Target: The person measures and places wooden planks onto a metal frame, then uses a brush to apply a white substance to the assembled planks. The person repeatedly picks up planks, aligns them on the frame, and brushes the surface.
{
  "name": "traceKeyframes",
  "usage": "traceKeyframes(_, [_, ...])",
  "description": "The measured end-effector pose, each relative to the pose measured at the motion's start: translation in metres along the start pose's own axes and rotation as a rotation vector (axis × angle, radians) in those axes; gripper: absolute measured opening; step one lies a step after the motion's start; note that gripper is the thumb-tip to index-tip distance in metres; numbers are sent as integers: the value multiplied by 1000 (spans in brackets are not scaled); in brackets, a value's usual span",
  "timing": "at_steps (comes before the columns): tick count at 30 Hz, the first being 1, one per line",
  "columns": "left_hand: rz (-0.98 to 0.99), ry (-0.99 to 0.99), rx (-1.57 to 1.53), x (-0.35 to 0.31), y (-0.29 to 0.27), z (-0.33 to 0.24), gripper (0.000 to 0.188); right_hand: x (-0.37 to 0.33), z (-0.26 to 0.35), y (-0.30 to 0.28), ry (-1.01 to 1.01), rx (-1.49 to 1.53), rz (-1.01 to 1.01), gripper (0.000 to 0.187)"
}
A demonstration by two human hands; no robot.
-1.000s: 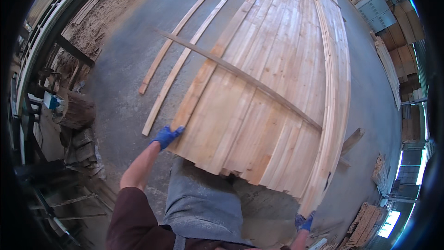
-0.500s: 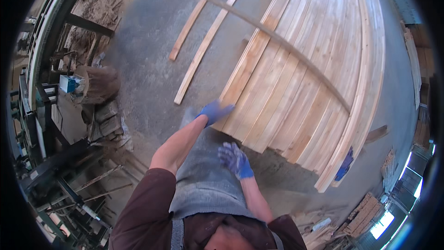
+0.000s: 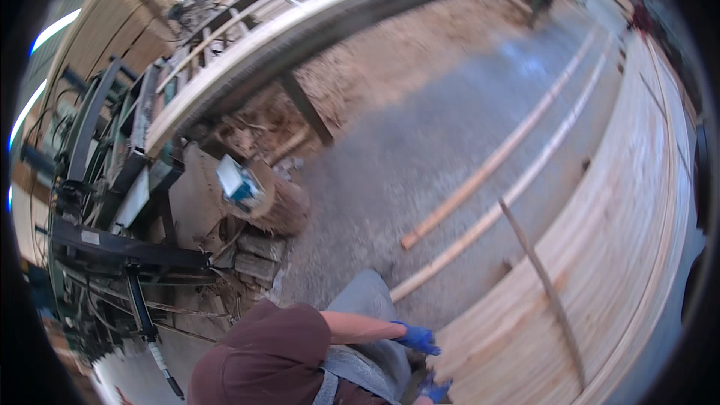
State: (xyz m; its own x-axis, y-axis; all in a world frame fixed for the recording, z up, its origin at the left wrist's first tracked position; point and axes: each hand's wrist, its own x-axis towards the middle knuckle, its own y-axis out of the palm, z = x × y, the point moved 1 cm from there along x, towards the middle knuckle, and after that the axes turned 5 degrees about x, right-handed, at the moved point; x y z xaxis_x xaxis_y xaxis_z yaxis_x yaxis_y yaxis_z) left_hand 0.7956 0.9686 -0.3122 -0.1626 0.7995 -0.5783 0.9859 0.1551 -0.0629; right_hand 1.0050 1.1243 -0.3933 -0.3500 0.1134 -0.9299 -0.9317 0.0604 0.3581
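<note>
Along the right side runs a broad layer of long pale wooden boards, lying side by side. A thin wooden stick lies crosswise over them. My left hand, in a blue glove, is just off the near left corner of the boards, its fingers stretched out and holding nothing. Close to the boards' near end, at the lower edge, is my right hand, also gloved in blue. It is partly cut off and a little blurred, with its fingers apart and nothing seen in them.
Two narrow boards, a reddish strip and a paler strip, lie on the grey floor left of the layer. A log stump carries a blue and white box. Dark metal machinery with a long beam stands at left. Another person is far right.
The view has swung left, bringing more of the machinery and beam into sight. The boards and both my hands now appear lower and farther right in the picture.
</note>
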Motion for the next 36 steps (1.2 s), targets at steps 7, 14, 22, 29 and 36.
traceKeyframes(7, [-869, -278, -42, -282, -238, 139, 48, 29, -86, 160, -27, -262, 103, 66])
traceKeyframes(14, [-1249, -898, 477, -544, -386, 144, 73, 69, -135, 221, -54, -298, 221, 70])
traceKeyframes(22, [-1559, -880, 940, -650, -592, 162, 83, 88, -168, 250, -125, -327, 227, 75])
traceKeyframes(29, [-1582, -789, 1080, -671, -699, 209, 89, 70, -163, 225, -78, -307, 264, 80])
traceKeyframes(36, [-1628, -620, 997, -682, -720, 224, 83, -14, -140, 197, 152, -129, 545, 85])
